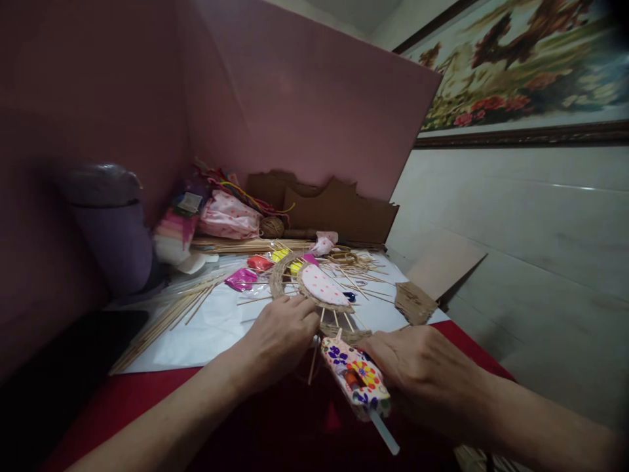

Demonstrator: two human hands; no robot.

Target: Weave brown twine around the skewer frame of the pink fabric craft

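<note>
In the left hand (284,333), twine-wrapped frame (325,303); right hand (417,359), floral-covered glue gun (364,375); pack label (189,202) illegible.

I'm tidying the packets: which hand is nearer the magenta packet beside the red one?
The left hand, in front of the magenta packet and to its right, apart from it. The right hand is farther right, at the flowered glue gun.

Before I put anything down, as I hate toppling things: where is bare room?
The white sheet looks bare between the fanned sticks and the left hand. Farther back it is crowded: the dotted piece, a magenta packet, a red packet.
</note>
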